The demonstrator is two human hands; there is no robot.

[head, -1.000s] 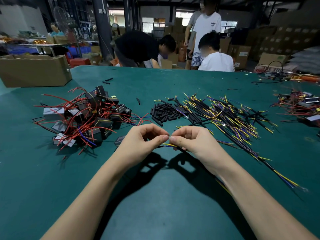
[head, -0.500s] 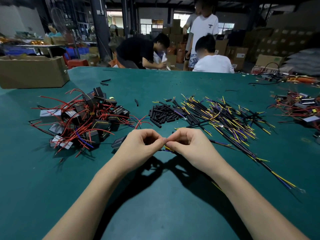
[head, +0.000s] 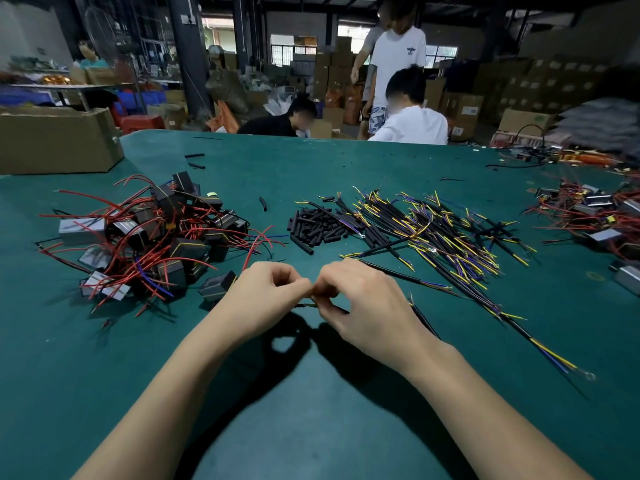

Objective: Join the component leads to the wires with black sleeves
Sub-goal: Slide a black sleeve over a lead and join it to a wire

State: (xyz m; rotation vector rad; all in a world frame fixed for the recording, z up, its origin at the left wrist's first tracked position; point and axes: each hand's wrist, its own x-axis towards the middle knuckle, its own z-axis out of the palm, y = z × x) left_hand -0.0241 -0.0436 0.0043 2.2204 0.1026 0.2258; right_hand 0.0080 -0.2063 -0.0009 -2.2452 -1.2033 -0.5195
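My left hand (head: 266, 299) and my right hand (head: 367, 306) meet fingertip to fingertip just above the green table (head: 311, 410). Between them they pinch the thin lead ends of a black-sleeved wire (head: 420, 318), whose sleeve runs off behind my right hand. A black box component (head: 216, 289) lies just left of my left hand; whether its lead reaches my fingers is hidden. Further left is the pile of components with red leads (head: 145, 237). Short black sleeves (head: 318, 226) and a heap of sleeved yellow and blue wires (head: 433, 233) lie beyond my hands.
A cardboard box (head: 59, 140) stands at the table's far left. More components with red wires (head: 588, 216) lie at the right edge. Three people (head: 408, 123) are beyond the far table edge, with stacked cartons behind them.
My fingertips have closed together on the lead ends, and my right hand has curled more tightly over them. The view has tilted slightly. A person beyond the table has bent lower.
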